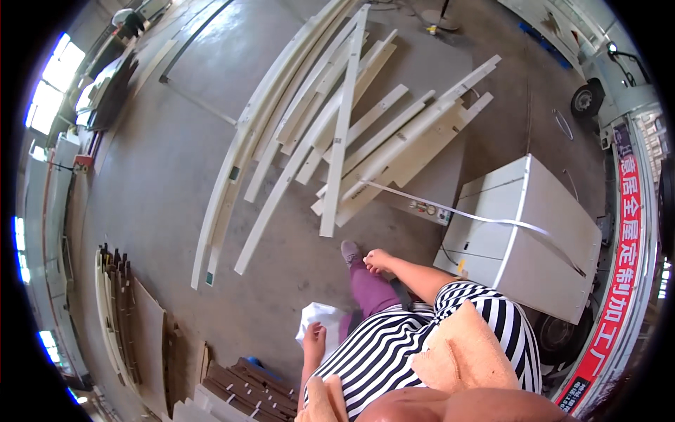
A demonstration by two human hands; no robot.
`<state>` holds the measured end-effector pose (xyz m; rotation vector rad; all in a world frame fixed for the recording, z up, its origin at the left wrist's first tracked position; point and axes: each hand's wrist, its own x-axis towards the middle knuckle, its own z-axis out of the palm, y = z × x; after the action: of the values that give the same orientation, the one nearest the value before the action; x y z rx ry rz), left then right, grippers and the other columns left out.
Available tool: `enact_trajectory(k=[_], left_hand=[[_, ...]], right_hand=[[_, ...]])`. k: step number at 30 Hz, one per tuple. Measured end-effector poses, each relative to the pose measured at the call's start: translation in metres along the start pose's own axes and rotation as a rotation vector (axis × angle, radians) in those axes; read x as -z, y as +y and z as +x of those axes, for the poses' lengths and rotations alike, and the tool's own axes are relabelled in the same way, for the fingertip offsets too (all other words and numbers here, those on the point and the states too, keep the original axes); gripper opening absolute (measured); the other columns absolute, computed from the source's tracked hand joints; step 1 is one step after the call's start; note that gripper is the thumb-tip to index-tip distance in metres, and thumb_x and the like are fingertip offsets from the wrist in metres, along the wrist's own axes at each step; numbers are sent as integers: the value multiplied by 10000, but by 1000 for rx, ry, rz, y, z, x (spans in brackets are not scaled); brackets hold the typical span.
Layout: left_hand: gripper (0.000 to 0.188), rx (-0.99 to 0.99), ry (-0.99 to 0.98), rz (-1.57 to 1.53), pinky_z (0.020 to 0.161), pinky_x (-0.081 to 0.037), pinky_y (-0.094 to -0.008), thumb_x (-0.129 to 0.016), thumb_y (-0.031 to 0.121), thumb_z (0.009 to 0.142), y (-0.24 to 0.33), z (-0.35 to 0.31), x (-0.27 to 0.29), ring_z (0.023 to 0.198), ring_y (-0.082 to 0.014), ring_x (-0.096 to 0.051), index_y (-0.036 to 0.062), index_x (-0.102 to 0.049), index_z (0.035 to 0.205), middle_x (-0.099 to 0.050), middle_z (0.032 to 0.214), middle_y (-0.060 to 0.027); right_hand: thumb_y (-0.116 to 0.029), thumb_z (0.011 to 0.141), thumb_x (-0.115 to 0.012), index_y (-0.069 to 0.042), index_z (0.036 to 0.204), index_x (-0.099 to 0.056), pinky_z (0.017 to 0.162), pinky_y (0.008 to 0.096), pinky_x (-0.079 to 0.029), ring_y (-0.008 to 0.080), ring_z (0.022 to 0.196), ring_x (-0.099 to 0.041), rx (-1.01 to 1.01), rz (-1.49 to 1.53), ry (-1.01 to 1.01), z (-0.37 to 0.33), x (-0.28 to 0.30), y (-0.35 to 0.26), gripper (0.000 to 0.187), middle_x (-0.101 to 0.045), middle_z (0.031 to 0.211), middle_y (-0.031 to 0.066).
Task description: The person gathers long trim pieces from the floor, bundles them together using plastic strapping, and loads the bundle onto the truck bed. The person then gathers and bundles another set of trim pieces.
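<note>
My left hand (314, 340) is low in the view beside my leg, its fingers apart and slightly bent. Just beyond it is a crumpled white plastic bag (320, 314); whether the fingers touch it I cannot tell. My right hand (377, 261) is in front of my right leg with its fingers curled together, and any small thing inside them is hidden. Long cream-white panels (411, 133) lie beyond my hands, several overlapping at different angles. One narrow strip (342, 141) crosses on top of them.
A large white box-shaped panel stack (492, 228) stands on the right, with a pale strap (457, 209) running from it to the panels. A truck with a red banner (619, 267) lines the right edge. Brown boards (242, 390) lie at lower left, near upright strips (116, 309).
</note>
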<state>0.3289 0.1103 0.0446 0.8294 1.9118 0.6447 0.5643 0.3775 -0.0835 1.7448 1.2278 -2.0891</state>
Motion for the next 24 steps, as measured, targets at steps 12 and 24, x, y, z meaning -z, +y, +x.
enact_trajectory(k=[12,24], left_hand=[[349,169,281,329,821,-490,-405,-711,222,788,-120,279,244,954,-339,-614,27,-598,1055,-637,1027,-180],[1272,182,36,784,1123,-213,-493,-852,473,528,-103,556,374,1337,-379,-319,25,-118,1465,-368,1424,-217]], right_hand=[[-231,917,-528,-49,911,-592,573,255,-491,112,670,-607,70,192,57,116,-47,-168,193,-627,800,43],[-222,920,-522,-49,996,-605,694,273,-518,144,761,-629,-259,182,149,76,-168,-140,206,-646,907,72]])
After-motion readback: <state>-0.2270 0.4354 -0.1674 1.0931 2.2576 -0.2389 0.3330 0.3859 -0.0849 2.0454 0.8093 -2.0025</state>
